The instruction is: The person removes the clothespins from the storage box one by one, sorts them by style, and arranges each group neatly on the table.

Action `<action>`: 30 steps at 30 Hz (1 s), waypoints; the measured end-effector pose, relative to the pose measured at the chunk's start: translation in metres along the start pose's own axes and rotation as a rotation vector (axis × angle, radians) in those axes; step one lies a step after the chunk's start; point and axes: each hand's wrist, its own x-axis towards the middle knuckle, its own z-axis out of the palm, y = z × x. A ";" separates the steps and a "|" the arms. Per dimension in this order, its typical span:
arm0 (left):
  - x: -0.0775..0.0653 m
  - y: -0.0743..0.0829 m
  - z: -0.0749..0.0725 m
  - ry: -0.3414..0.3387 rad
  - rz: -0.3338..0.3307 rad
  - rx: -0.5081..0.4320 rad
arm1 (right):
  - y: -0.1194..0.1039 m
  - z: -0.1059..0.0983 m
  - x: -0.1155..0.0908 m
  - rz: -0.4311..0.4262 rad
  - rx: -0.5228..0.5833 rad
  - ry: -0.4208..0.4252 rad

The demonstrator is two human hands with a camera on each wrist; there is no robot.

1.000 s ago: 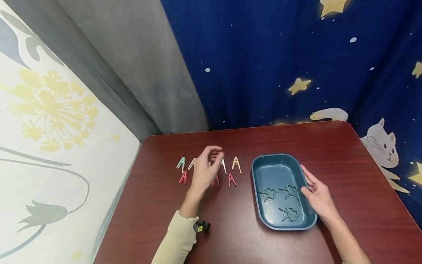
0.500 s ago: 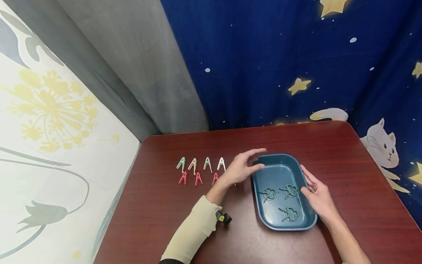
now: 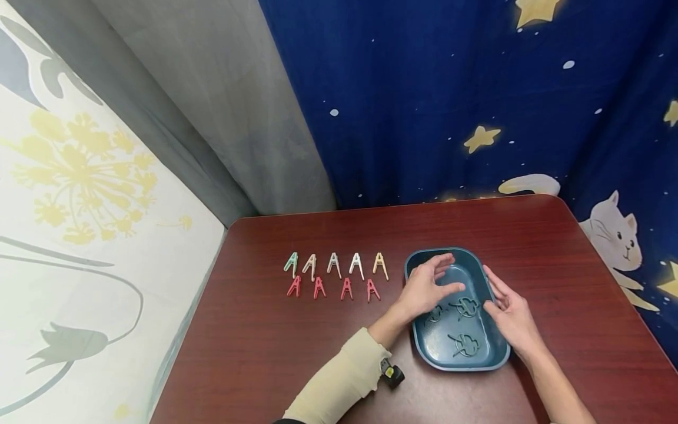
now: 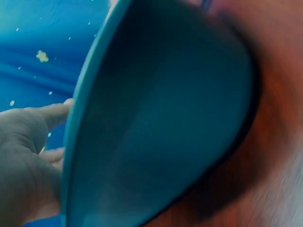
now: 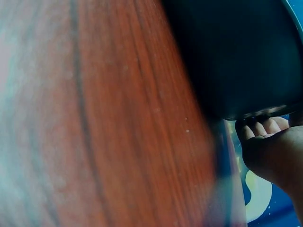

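Observation:
My left hand hangs over the left part of a blue rectangular tub, thumb and fingers spread apart with nothing between them. In the left wrist view the tub's wall fills most of the picture, with the left hand at its rim. My right hand grips the tub's right rim, thumb on top and fingers along the outside; the right wrist view shows those fingers against the wall. Inside lie three dark green openwork pieces, one nearest the front and another farther back. The left one is partly hidden.
Two rows of clothespins lie left of the tub: green, white and yellow ones at the back, red ones in front. The brown table ends at a blue star-patterned curtain.
My left hand has moved right, from above the clothespins to over the tub, uncovering both rows. The right hand has stayed on the tub's rim, and the tub stands where it was.

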 end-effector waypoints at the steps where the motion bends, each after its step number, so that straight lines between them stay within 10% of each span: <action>1: -0.001 0.000 0.004 0.025 -0.013 0.003 | 0.000 0.000 0.000 -0.001 0.004 -0.001; 17: -0.001 -0.005 0.034 0.086 -0.133 0.100 | -0.001 0.000 0.000 -0.001 0.018 -0.018; 30: -0.002 -0.007 0.036 -0.004 -0.155 0.193 | -0.003 -0.001 0.000 0.032 -0.042 -0.009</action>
